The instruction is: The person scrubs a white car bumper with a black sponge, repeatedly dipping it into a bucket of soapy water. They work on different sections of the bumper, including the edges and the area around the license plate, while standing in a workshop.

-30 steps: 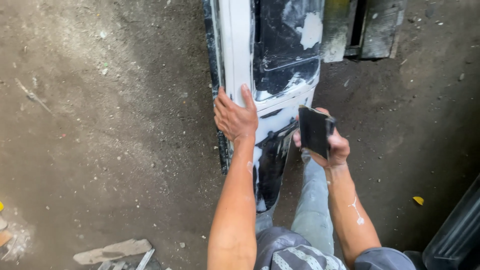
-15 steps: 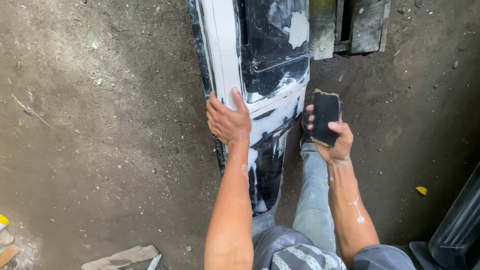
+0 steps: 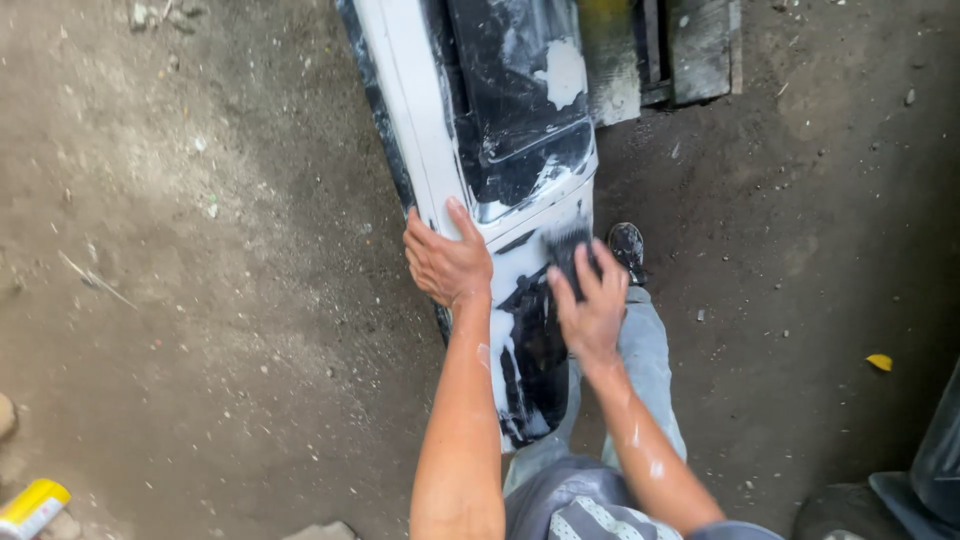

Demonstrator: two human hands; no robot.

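A long car body panel, part white and part black with white filler patches, stands slanted on the dirt floor in front of me. My left hand grips its left edge, fingers wrapped over the white strip. My right hand presses a dark flat sanding block against the panel's lower black and white area. The block is blurred and mostly covered by my fingers.
My grey trouser leg and a dark shoe sit just right of the panel. Wooden boards lie behind it. A yellow spray can lies at bottom left, a dark object at bottom right.
My right hand, which held the dark block up and away from the panel, has swung left and down and now presses it onto the panel. The left hand keeps its grip.
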